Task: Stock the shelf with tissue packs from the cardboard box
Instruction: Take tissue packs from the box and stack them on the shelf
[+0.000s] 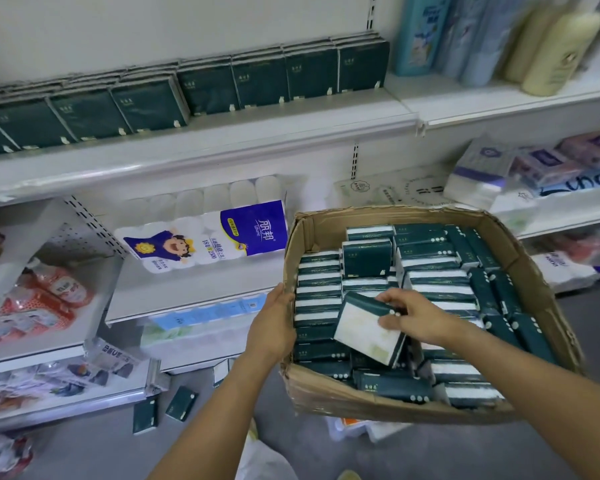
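Observation:
A worn cardboard box [541,289] stands at the lower right, filled with several dark green tissue packs [437,282]. My right hand [413,315] reaches into the box and grips one tilted pack [364,329] by its upper edge, its white side facing up. My left hand [274,323] holds the box's left wall, fingers curled over the rim. On the upper white shelf [222,133], a row of the same green packs [194,88] stands upright, stretching from the far left to the shelf's right end.
A toilet roll bundle [208,237] lies on the middle shelf left of the box. Two green packs [165,408] lie on the floor below. Bottles [548,46] stand at the upper right. Other tissue packages [534,168] fill the right shelves. Red packets [39,303] sit at left.

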